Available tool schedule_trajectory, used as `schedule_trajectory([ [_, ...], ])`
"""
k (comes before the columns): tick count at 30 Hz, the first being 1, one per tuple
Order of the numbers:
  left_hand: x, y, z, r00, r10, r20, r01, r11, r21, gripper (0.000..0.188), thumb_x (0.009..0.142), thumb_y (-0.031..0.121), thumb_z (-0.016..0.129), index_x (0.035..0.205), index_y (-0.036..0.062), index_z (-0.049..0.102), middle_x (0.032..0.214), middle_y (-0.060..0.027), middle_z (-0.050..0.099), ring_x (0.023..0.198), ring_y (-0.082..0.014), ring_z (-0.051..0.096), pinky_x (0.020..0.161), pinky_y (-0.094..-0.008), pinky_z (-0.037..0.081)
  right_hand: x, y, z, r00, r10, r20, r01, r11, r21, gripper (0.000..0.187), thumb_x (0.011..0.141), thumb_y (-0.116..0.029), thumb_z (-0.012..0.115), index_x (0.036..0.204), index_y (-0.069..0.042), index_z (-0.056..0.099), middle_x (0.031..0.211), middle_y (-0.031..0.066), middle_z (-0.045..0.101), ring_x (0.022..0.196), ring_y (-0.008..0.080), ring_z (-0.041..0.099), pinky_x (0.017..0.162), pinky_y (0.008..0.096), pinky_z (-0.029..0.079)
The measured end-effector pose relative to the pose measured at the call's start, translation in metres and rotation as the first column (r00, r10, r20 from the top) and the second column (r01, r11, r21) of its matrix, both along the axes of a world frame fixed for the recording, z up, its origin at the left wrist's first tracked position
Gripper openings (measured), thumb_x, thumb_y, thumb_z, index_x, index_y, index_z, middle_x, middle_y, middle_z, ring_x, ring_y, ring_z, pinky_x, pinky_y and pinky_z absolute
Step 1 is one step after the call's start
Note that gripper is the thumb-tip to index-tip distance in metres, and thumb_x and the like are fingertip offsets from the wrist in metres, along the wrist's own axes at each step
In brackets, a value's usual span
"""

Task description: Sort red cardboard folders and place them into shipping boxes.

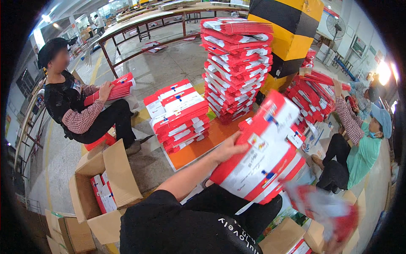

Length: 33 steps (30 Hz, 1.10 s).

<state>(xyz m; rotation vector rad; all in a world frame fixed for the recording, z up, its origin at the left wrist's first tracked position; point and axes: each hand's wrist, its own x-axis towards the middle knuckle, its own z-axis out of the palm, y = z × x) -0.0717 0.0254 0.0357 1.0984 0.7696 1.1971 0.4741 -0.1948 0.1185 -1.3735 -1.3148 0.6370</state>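
Observation:
My left hand [233, 149] grips the edge of a thick bundle of flat red-and-white printed packaging [253, 169] above my lap, thumb on top; its fingers underneath are hidden. Low at the right, my right hand [336, 244] is smeared by motion, at the lower end of a blurred red-and-white flat pack [323, 207] that it appears to hold in the air. An open cardboard box [282, 237] holding similar packs stands just left of that hand. In front of me, a low stack [179, 108] and a tall stack [237, 63] of the same packaging rest on an orange board [186, 154].
An open carton [80, 197] with packs inside stands at my left. One seated person [69, 93] holds a bundle at the left; another [359, 148] reaches toward a leaning pile [311, 99] at the right. Behind are a black-and-yellow pillar [283, 38] and a long table [148, 21].

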Motion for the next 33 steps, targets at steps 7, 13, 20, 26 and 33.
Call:
schedule_trajectory([
  [7,0.026,-0.005,-0.015,0.950,-0.139,0.280,0.178,0.976,-0.123,0.067,0.095,0.032,0.073,0.147,0.0010,0.045,0.138,-0.0102,0.060,0.122,-0.0183,0.059,0.105,-0.0368,0.048,0.131,0.004,-0.105,0.955,-0.025,-0.297,-0.018,0.990,-0.142,0.035,0.102,-0.032,0.055,0.121,-0.003,0.056,0.114,0.0113,0.062,0.110,0.0251,0.060,0.097,0.0401,0.049],
  [13,0.073,-0.050,-0.067,0.905,-0.370,-0.210,0.286,0.895,-0.343,0.062,0.093,0.037,0.073,0.139,-0.0003,0.055,0.129,-0.0158,0.066,0.117,-0.0226,0.063,0.100,-0.0376,0.049,-0.042,0.035,-0.125,0.841,-0.076,-0.536,-0.104,0.949,-0.297,0.046,0.107,-0.041,0.045,0.132,-0.003,0.053,0.122,0.0133,0.062,0.114,0.0245,0.060,0.100,0.0394,0.050],
  [20,0.083,-0.019,-0.149,0.307,-0.312,-0.899,0.367,0.910,-0.191,0.047,0.106,0.042,0.041,0.124,0.0056,0.065,0.120,-0.0220,0.069,0.106,-0.0382,0.067,0.095,-0.0484,0.051,-0.105,0.021,-0.243,0.913,-0.272,-0.304,0.056,0.821,-0.568,0.050,0.108,-0.037,0.050,0.141,0.000,0.057,0.132,0.0094,0.063,0.114,0.0169,0.061,0.096,0.0324,0.051],
  [26,0.103,-0.041,-0.069,0.893,-0.451,-0.014,0.395,0.796,-0.459,0.083,0.100,0.072,0.038,0.146,0.0033,0.048,0.137,-0.0174,0.060,0.122,-0.0276,0.061,0.105,-0.0438,0.050,-0.115,0.027,-0.226,0.887,-0.406,-0.221,0.212,0.782,-0.586,0.057,0.100,-0.048,0.061,0.131,0.001,0.063,0.113,0.0106,0.072,0.094,0.0168,0.069,0.083,0.0342,0.055],
  [33,0.117,-0.037,-0.084,0.804,-0.588,-0.089,0.491,0.741,-0.457,0.054,0.099,0.021,0.065,0.146,0.0009,0.048,0.137,-0.0128,0.062,0.122,-0.0244,0.062,0.105,-0.0394,0.048,-0.114,-0.013,-0.187,0.597,-0.582,-0.552,0.213,0.779,-0.590,0.078,0.093,-0.043,0.074,0.146,0.004,0.041,0.130,0.0156,0.064,0.111,0.0180,0.067,0.090,0.0348,0.057],
])
